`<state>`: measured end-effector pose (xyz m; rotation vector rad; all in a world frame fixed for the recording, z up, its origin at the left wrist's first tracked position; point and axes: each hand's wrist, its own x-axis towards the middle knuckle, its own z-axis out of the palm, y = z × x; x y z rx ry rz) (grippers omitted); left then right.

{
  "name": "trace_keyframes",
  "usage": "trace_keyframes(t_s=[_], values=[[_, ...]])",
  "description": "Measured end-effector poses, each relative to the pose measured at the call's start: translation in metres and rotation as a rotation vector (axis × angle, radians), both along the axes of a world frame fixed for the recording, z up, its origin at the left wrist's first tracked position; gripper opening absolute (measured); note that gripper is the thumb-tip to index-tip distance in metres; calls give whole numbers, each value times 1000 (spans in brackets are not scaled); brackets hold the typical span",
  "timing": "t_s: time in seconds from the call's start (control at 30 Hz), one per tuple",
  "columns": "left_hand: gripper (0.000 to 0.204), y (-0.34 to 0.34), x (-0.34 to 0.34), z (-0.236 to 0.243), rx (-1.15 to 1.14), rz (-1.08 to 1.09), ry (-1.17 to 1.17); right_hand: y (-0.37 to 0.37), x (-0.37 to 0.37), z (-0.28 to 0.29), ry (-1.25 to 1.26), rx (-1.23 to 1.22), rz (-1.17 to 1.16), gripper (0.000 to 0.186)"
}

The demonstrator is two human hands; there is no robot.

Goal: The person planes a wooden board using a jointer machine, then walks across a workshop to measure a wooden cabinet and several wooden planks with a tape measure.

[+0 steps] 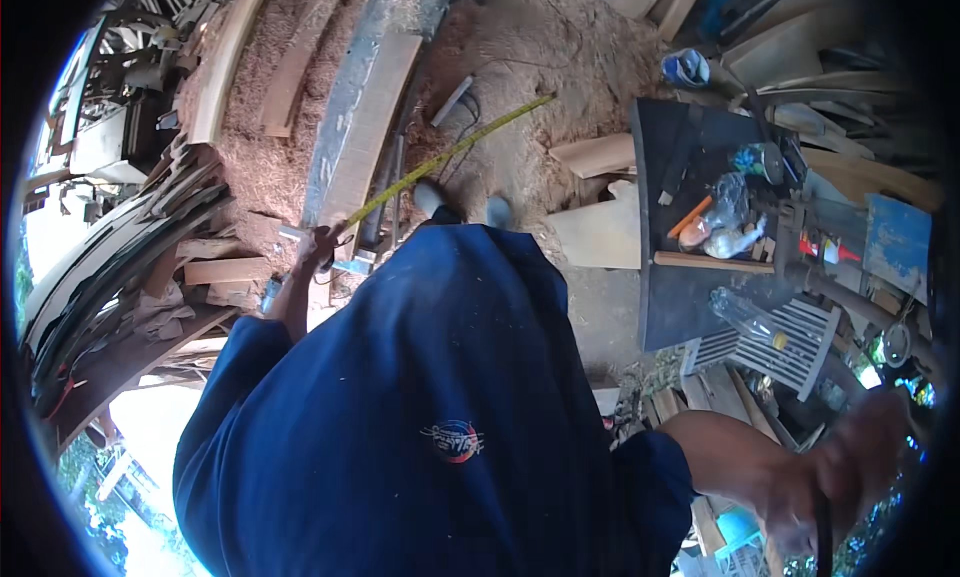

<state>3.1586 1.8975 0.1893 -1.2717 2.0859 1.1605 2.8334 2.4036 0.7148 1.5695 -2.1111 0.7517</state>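
My left hand (318, 247) is closed around a yellow tape measure (440, 160), beside the near end of a long wooden board (372, 127). The tape's blade runs out stiff and slanting, up and to the right, over the ground past my feet. Far out at the lower right, my right hand (845, 467) is smeared by motion, its fingers unclear. A thin dark strip (823, 532) shows just below it; whether the hand holds it I cannot tell.
Sawdust and several planks (230, 62) cover the ground ahead. At right stands a dark table (665, 302) bearing a clear plastic bottle (740, 317), an orange-handled tool (690, 217) and plastic bags. Scrap wood (130, 247) is stacked at left. A white slatted piece (785, 352) lies by the table.
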Motion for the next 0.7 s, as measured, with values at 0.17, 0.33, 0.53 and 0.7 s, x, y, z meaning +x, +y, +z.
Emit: trace_keyframes(t_s=[0.17, 0.33, 0.53, 0.7], values=[[64, -5, -21, 16, -145, -27, -20, -7, -7, -104, -559, -50, -436, 18], [63, 5, -10, 16, -68, 71, -29, 104, 13, -326, -1118, -186, -1370, 30], [57, 14, 27, 12, 87, 272, 29, 152, 24, -389, -500, 519, -1230, 29], [56, 7, 44, -14, 74, 280, 138, 120, 1, -350, -711, 562, -1257, 36]])
